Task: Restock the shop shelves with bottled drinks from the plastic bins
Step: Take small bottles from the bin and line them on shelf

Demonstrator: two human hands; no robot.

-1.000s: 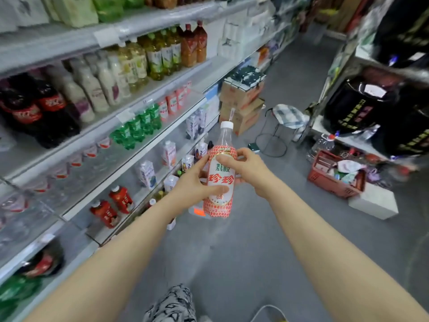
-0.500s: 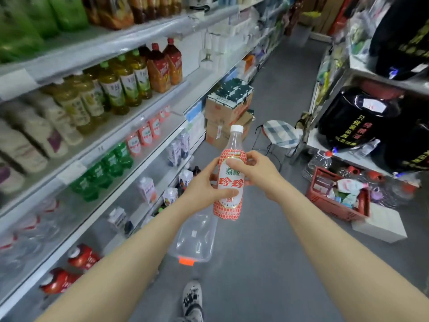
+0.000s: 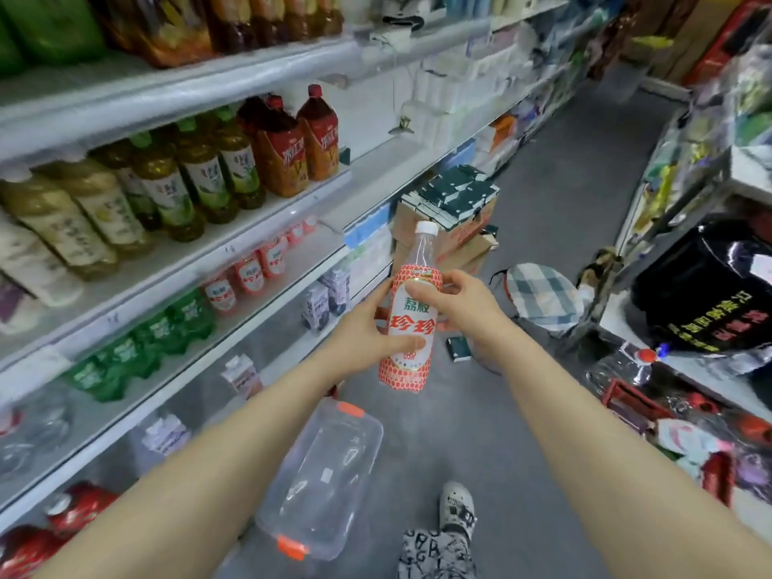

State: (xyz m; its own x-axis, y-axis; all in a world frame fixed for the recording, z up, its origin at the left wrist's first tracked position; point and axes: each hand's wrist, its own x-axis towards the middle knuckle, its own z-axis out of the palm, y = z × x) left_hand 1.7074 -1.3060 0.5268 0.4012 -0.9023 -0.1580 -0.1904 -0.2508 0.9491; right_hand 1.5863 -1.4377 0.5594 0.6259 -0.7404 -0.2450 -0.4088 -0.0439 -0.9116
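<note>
A clear bottle with a white cap and a red-and-white label (image 3: 411,328) is upright in front of me, over the aisle floor. My left hand (image 3: 359,334) grips its lower half from the left. My right hand (image 3: 457,305) grips its upper label from the right, thumb across the front. A row of the same red-and-white bottles (image 3: 250,273) stands on the middle shelf (image 3: 267,298) to the left, beside green bottles (image 3: 142,348). A clear plastic bin with orange clips (image 3: 323,482) lies on the floor below my arms.
Tea and juice bottles (image 3: 234,160) fill the shelf above. Cardboard boxes (image 3: 451,219) and a checked stool (image 3: 539,294) stand in the aisle ahead. A red basket (image 3: 626,403) and black bags (image 3: 706,298) line the right side. My foot (image 3: 457,511) is beside the bin.
I have walked forward along the aisle, so the shelves have slid back to the left. The bin has come into view below. Both hands keep their hold on the bottle.
</note>
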